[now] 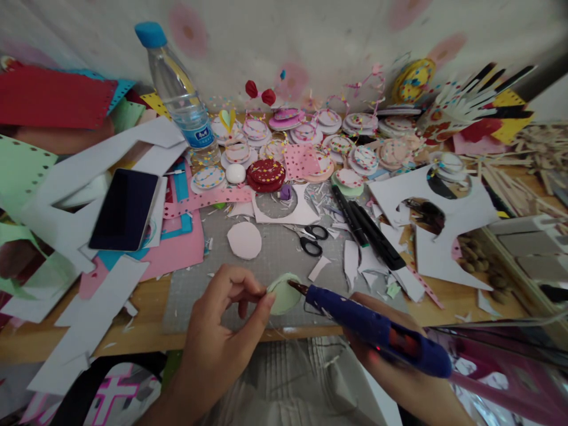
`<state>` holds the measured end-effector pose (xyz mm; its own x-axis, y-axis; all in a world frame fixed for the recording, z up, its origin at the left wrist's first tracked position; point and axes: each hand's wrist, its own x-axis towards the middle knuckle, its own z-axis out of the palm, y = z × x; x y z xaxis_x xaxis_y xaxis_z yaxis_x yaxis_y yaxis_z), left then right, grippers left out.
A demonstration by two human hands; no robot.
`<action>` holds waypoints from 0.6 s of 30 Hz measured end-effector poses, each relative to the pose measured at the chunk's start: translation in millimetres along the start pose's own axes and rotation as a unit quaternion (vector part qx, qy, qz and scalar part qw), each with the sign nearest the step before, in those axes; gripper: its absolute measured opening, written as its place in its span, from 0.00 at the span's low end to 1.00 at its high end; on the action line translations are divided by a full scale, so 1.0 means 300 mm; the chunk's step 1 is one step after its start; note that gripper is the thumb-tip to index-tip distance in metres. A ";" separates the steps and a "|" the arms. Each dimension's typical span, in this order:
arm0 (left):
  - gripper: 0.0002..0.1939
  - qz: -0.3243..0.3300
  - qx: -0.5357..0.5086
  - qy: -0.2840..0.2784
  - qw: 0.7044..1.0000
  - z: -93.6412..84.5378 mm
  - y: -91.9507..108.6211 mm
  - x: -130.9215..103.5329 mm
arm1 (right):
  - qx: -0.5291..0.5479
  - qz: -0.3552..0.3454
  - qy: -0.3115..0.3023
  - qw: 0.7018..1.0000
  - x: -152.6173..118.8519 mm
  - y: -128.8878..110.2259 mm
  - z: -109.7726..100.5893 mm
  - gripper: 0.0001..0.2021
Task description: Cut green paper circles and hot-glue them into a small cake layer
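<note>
My left hand [235, 331] pinches the left edge of a small pale green paper disc [284, 299] between thumb and fingers, over the front of the cutting mat [189, 313]. In my right hand [381, 355] is a blue hot glue gun [359, 316], its fingers wrapped round the handle and a small red light showing. The gun's dark nozzle points left and meets the upper right rim of the disc; whether it touches is hard to tell. A white paper circle [244, 241] lies flat on the mat beyond my left hand. Black-handled scissors [310, 236] rest to its right.
Decorated paper discs [266, 174] crowd the back of the table. A water bottle [181, 94] stands at back left, near a phone [125, 210]. Dark pens [373, 231] and paper scraps lie right of the scissors. A cup of pens [444, 121] stands at back right.
</note>
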<state>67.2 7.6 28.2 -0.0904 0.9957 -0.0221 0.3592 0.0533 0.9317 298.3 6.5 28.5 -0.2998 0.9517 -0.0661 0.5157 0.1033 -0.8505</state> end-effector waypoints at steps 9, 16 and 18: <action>0.10 0.020 -0.014 0.024 0.999 -0.005 -0.003 -0.010 | 0.099 0.175 0.038 0.979 -0.037 0.000 0.029 0.11; 0.10 0.006 -0.038 0.057 0.998 0.003 0.015 -0.007 | 0.129 0.212 0.053 0.967 -0.052 0.010 0.037 0.12; 0.10 -0.002 -0.050 0.072 0.996 0.005 0.020 -0.006 | 0.134 0.211 0.047 0.967 -0.055 0.018 0.038 0.13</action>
<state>70.9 6.2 33.4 -0.2265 0.9738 0.0202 0.2648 0.0416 0.9634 296.9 -11.8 19.2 -0.0274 0.9159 -0.4004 0.3452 -0.3672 -0.8637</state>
